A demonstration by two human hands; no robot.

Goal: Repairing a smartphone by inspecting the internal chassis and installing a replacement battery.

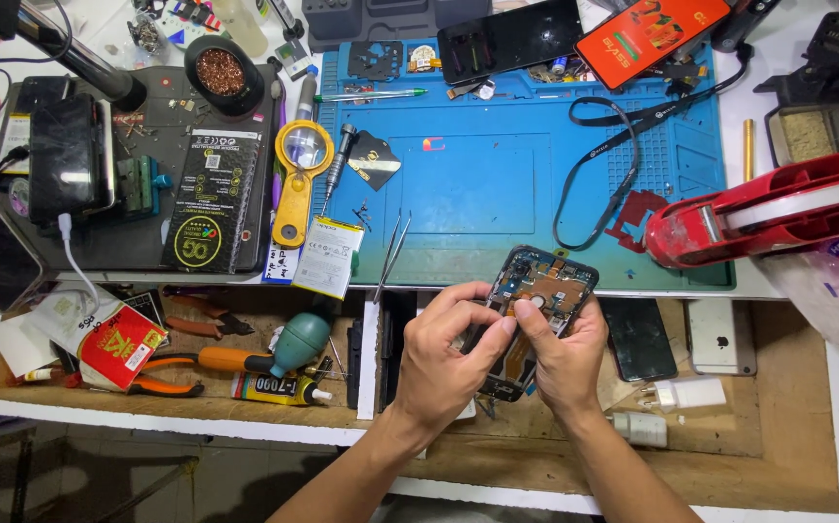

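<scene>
My L hand [443, 363] + R hand [563, 356] both clamped on opened phone [535, 300], held just below front edge of blue mat [497, 184]. Thumbs pressed on its exposed insides; lower half of phone hidden behind my fingers, small parts too fine to read. Tweezers [392, 254] + battery [328, 255] left of phone, on mat's front edge. Red tape dispenser [763, 213] at mat's right, cut off by frame. Mat centre bare. Wooden shelf [245, 387] below mat cluttered: pliers [163, 373], blower [298, 341].
</scene>
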